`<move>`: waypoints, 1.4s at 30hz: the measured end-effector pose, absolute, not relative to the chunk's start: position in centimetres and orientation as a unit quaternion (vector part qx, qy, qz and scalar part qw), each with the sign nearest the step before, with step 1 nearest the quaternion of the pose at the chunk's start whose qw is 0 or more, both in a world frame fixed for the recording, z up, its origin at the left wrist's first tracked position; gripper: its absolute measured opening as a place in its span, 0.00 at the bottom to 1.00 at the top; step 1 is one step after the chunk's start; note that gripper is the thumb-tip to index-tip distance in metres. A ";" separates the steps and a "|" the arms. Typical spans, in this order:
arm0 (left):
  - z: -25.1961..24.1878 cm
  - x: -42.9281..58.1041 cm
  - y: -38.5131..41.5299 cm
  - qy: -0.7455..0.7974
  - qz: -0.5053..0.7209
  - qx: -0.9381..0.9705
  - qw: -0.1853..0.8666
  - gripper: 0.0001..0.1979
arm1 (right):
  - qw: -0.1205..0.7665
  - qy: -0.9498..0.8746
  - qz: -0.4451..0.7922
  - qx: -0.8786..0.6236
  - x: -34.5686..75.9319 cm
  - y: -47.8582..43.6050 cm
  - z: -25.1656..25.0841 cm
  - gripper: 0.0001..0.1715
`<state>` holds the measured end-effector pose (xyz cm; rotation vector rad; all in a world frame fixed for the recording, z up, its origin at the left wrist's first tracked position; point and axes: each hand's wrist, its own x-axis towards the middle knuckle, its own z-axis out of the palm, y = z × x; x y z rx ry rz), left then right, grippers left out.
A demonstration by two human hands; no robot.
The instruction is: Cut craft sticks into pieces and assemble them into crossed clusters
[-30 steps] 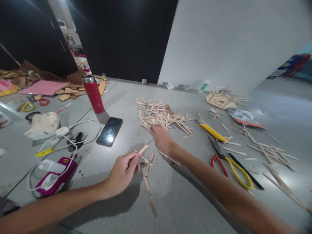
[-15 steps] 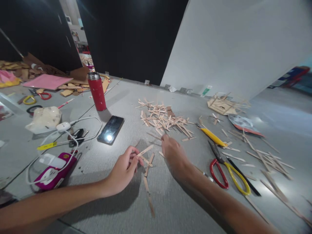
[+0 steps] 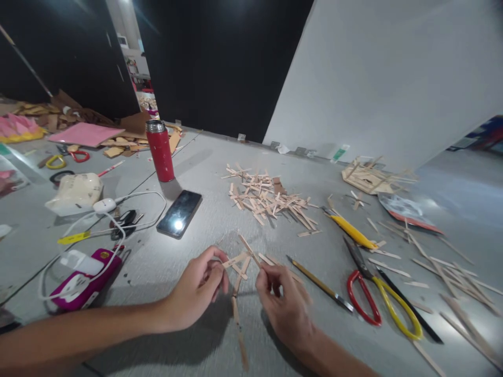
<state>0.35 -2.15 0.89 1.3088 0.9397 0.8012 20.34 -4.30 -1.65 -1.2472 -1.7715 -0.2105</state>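
My left hand [image 3: 200, 285] pinches a short flat wooden stick [image 3: 234, 260] between thumb and fingers. In my right hand [image 3: 285, 301], thumb and fingertips grip another thin wooden stick [image 3: 248, 248], which points up and to the left. Between the hands, a chain of joined wooden pieces [image 3: 237, 317] runs down the table, with small crossed pieces at its upper end. More loose sticks lie just beyond my right fingers. A slim pencil-shaped tool [image 3: 319, 281] rests to the right of that hand.
A heap of wooden sticks [image 3: 271, 196] lies ahead. To the right are a yellow cutter [image 3: 349, 229], scissors [image 3: 367, 277] and a stick structure [image 3: 369, 178]. At left stand a red bottle [image 3: 160, 154], a phone [image 3: 179, 213], cables and a purple case [image 3: 84, 285].
My right hand has come back from near the heap toward my left hand and now holds a stick up. The pencil-shaped tool is uncovered. The view has shifted slightly.
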 end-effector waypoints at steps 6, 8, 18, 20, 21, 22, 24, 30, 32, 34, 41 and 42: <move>0.6 0.2 -2.5 0.419 0.335 0.573 0.619 0.12 | 0.452 -0.716 -0.123 -0.517 20.5 -4.3 -2.0 0.08; 0.6 0.1 -2.5 0.423 0.329 0.575 0.619 0.12 | 0.444 -0.740 -0.110 -0.493 20.6 -4.3 -2.2 0.08; 0.2 0.0 -2.2 0.426 0.322 0.584 0.612 0.14 | 0.425 -0.784 -0.114 -0.437 21.0 -4.3 -2.5 0.08; 0.3 0.0 -2.3 0.422 0.319 0.587 0.614 0.14 | 0.423 -0.798 -0.106 -0.416 21.0 -4.4 -2.6 0.08; 0.3 0.0 -2.3 0.417 0.317 0.590 0.614 0.15 | 0.421 -0.805 -0.100 -0.405 21.0 -4.4 -2.7 0.08; 0.4 0.0 -2.3 0.412 0.315 0.594 0.615 0.15 | 0.417 -0.813 -0.094 -0.395 21.0 -4.5 -2.8 0.08; 0.5 0.1 -2.4 0.399 0.314 0.599 0.619 0.16 | 0.411 -0.826 -0.081 -0.378 21.0 -4.7 -3.0 0.09; 0.2 0.2 -2.3 0.362 0.301 0.566 0.677 0.22 | 0.412 -0.842 -0.039 -0.347 21.0 -5.0 -3.2 0.08; 0.0 0.2 -2.2 0.363 0.303 0.567 0.675 0.23 | 0.408 -0.850 -0.027 -0.332 21.0 -5.0 -3.1 0.08; -0.2 0.2 -2.1 0.368 0.303 0.570 0.668 0.25 | 0.402 -0.859 -0.018 -0.317 21.0 -5.1 -2.8 0.08; -0.4 0.2 -2.2 0.379 0.284 0.560 0.680 0.26 | 0.363 -0.890 -0.059 -0.271 21.1 -5.2 -2.2 0.12; -0.4 0.2 -2.2 0.380 0.280 0.555 0.685 0.27 | 0.362 -0.889 -0.066 -0.274 21.1 -5.3 -2.2 0.11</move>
